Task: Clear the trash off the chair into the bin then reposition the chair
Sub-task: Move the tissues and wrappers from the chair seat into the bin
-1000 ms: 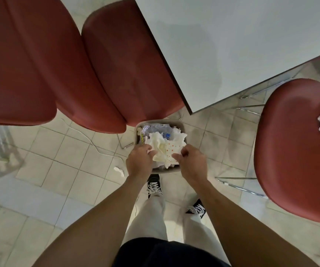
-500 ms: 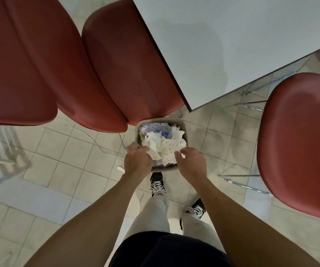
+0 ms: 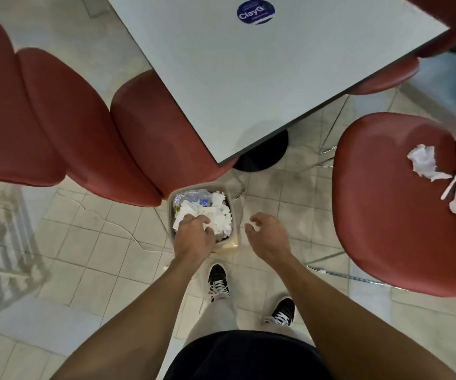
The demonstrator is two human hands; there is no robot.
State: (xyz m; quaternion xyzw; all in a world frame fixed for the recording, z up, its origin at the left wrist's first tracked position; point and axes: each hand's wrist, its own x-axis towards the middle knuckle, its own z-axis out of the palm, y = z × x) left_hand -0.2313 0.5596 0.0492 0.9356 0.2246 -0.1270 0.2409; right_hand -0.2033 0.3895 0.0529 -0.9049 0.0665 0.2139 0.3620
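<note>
Since a second ago the right hand (image 3: 266, 237) has let go and drawn right of the bin (image 3: 233, 242), fingers loosely curled, empty. Left hand (image 3: 194, 235) presses napkins (image 3: 216, 216) down in the bin. Tissue (image 3: 423, 161) and spoons (image 3: 453, 192) wait on the chair (image 3: 386, 201), far right of the bin; fetching them looks next.

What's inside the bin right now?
The bin holds crumpled white napkins, some red-dotted, over clear plastic wrappers. The left hand covers its near side; anything deeper is hidden.
</note>
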